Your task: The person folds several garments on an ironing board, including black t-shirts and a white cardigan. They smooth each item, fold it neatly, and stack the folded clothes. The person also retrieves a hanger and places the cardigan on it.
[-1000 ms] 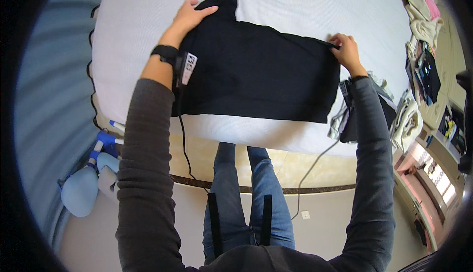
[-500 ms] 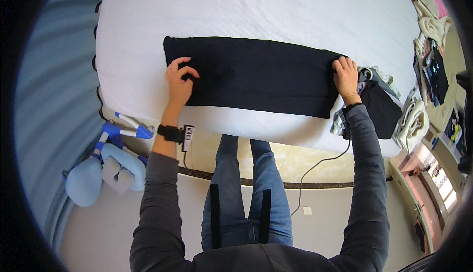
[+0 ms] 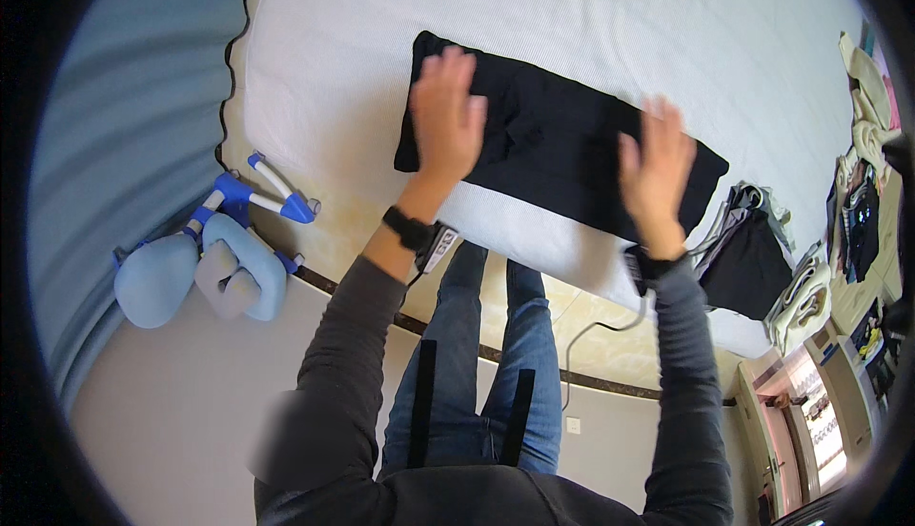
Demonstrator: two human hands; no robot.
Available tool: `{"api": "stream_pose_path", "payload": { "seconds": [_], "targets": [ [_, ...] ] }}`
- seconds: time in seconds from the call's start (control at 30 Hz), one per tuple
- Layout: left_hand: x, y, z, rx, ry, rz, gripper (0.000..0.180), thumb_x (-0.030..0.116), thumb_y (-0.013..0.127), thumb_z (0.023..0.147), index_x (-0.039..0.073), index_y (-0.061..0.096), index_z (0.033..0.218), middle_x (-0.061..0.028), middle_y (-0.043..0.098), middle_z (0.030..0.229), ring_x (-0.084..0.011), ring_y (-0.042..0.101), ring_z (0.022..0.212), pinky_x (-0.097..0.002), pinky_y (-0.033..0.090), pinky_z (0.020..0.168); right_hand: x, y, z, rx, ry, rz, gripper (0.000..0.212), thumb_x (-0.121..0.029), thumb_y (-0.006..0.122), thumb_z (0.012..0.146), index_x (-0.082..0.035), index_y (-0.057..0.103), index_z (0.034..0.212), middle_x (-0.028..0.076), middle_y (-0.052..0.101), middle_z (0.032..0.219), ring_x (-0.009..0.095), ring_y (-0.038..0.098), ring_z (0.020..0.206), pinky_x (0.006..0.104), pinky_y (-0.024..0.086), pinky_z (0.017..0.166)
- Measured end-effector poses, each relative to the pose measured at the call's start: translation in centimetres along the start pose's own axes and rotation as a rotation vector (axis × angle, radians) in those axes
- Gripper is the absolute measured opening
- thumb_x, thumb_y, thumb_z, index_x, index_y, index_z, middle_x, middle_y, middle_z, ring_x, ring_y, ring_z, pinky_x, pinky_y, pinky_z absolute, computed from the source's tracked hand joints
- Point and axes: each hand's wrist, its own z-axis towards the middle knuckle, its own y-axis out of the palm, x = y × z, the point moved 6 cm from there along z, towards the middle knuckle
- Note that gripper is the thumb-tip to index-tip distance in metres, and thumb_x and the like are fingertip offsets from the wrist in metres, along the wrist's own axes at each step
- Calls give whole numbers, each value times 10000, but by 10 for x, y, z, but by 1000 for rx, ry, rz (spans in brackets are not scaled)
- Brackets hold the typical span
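A folded black garment (image 3: 553, 135) lies as a long flat rectangle on the white bed cover (image 3: 610, 11). Its exact kind is hard to make out. Over its left part is my left hand (image 3: 446, 111), fingers stretched out and slightly blurred. My right hand (image 3: 658, 169), also spread and blurred, is over the right part of the cloth. Nothing is held in either hand. Whether the palms press on the fabric or hover just above it I cannot tell. Each wrist wears a black strap with a small device and a cable.
Right of the garment sits a pile of black and grey clothes (image 3: 748, 250), with folded cream cloth (image 3: 803, 299) beside it. More clothes (image 3: 858, 212) lie along the bed's right edge. At left stands a light-blue padded seat (image 3: 157, 280) with a blue-and-white frame, near a blue curtain (image 3: 143, 116).
Both hands have gone from pinched or curled fingers at the garment's ends to flat, spread hands over it, closer together. The whole view has turned, so the garment appears tilted.
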Motion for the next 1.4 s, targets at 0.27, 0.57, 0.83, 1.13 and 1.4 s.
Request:
{"api": "stream_pose_path", "payload": {
  "seconds": [0.27,0.57,0.83,1.13,1.4],
  "targets": [
    [-80,39,35,-197,145,333,672,432,579,840,84,380,1379,-91,348,1449,-325,321,1322,-484,297,1048,-40,122,7,-179,42,-109,648,-445,496,894,-180,285,1446,74,213,1518,267,215,1390,516,216,1082],
    [-112,-5,34,43,-524,-146,379,441,635,821,65,635,863,-74,648,741,-246,617,669,-366,489,648,-119,65,20,-25,-161,437,592,-192,664,655,-69,512,1214,159,440,1286,328,414,1198,462,316,987],
    [-86,22,40,59,-225,216,291,362,683,807,75,641,822,-44,619,694,-201,558,680,-366,401,748,-136,100,-10,-221,-153,353,432,-50,638,649,-73,550,1071,93,503,961,264,503,884,371,400,773],
    [-99,-12,21,411,-267,73,336,370,640,835,79,556,980,-87,573,903,-258,542,872,-411,382,782,-139,56,-26,-120,-160,301,352,-77,596,664,-91,601,1015,68,565,1072,265,506,1041,427,333,924],
    [-97,6,-83,-148,-970,-596,738,383,810,677,-61,468,1158,-176,569,1110,-277,576,951,-342,457,842,-140,114,-24,-316,-17,263,752,-376,623,798,-35,323,1397,160,274,1473,297,275,1350,491,233,1075]
  ]
}}
